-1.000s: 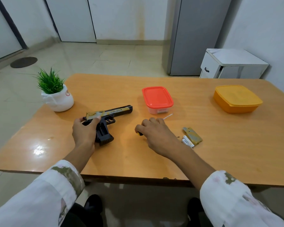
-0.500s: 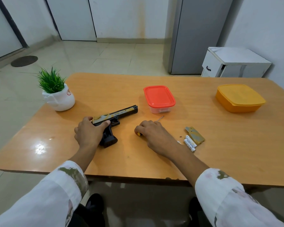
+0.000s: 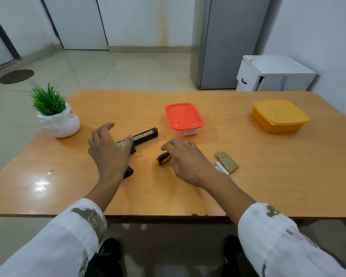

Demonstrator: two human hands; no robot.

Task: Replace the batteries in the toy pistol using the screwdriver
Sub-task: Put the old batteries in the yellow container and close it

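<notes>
Left hand: the left hand hovers spread, fingers apart, above the rear of the toy pistol at centre-left of the frame; it grips nothing, and I cannot tell whether the palm touches the toy.
Right hand: the right hand lies loosely curled and palm-down over the shaft of the screwdriver at centre frame; the yellow-and-black handle pokes out to its left, a bit of metal tip shows past the knuckles. Whether the fingers actually pinch the tool is hidden.
Toy pistol: flat on its side on the wooden table, barrel pointing toward the upper right, grip toward the lower edge, partly hidden by the left hand.
Loose parts: a small olive-grey battery cover lies right of the right hand, with white batteries touching its lower-left edge.
Bystanders: red-lidded container just above the hands, yellow container at upper right, potted plant at upper left.
Step in hand: the cover looks already off and cells are out, so the swap seems midway; which cells are fresh I cannot tell.
Next move calls for: probably picking up the pistol, turning the open compartment upward, seating cells with correct polarity, then cover and screw.
</notes>
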